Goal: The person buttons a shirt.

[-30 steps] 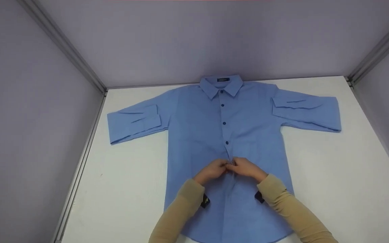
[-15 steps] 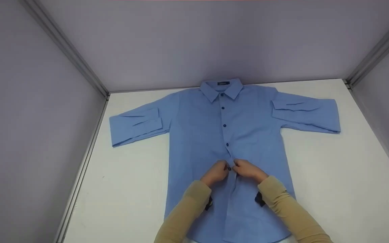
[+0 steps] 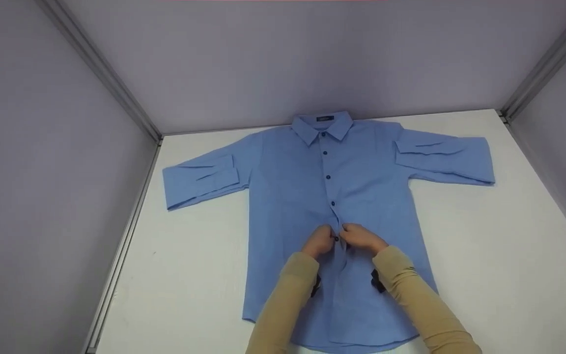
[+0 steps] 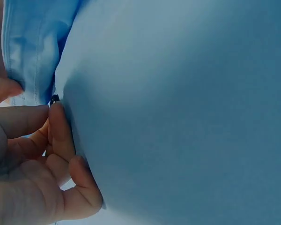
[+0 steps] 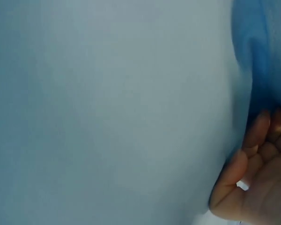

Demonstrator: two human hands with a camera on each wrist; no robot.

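Note:
A blue button-up shirt (image 3: 288, 196) lies face up, its sleeves folded back at the ends and its collar (image 3: 323, 129) at the far side. My left hand (image 3: 320, 241) pinches a dark button (image 3: 336, 239) at mid-front; the left wrist view shows this button (image 4: 54, 99) at the thumb and index fingertips. Just to the right, my right hand (image 3: 360, 237) pinches the free edge of the front placket, held slightly apart from the button side. In the right wrist view, fabric hides much of that right hand (image 5: 262, 173). Several dark buttons run up toward the collar with the front closed there.
The shirt lies on a white table (image 3: 194, 275). Grey-lilac panels (image 3: 263, 59) stand behind and at both sides, joined by metal corner posts (image 3: 101, 66). Dark wrist devices (image 3: 377, 281) show beneath the cuffs of the tan sleeves (image 3: 283, 305).
My hands, touching one second ago, have moved slightly apart. The button between them has come into view, and the placket's two edges now stand open below it.

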